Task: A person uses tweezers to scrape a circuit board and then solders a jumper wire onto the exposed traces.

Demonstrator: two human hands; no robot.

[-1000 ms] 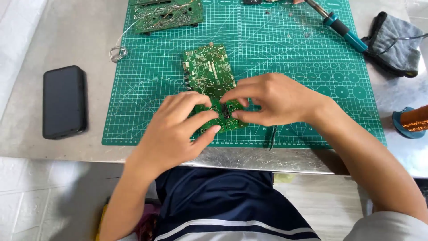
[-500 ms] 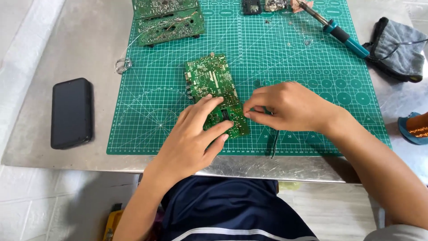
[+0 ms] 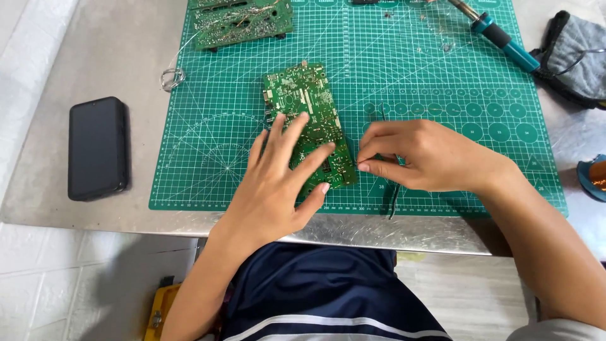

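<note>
A small green circuit board point(image 3: 302, 95) lies at an angle in the middle of the green cutting mat point(image 3: 208, 151). My left hand point(image 3: 278, 183) lies flat on the board's near end with the fingers spread. My right hand point(image 3: 429, 155) is just right of the board, its thumb and fingers pinched together near the board's lower right corner. A pair of thin dark tweezers point(image 3: 394, 205) runs under this hand, with its tip showing above the knuckles and its tail below the palm. The fingers are closed over it.
A larger green circuit board point(image 3: 243, 22) lies at the mat's far edge. A blue-handled soldering iron point(image 3: 502, 38) and a grey glove point(image 3: 577, 57) are at the far right. A black phone point(image 3: 98, 148) rests on the steel table at the left, and a wire ring point(image 3: 172, 79) lies by the mat's left edge.
My right hand left the board and moved right, onto the tweezers. My left hand spread flat over the board's near end. The view shifted slightly.
</note>
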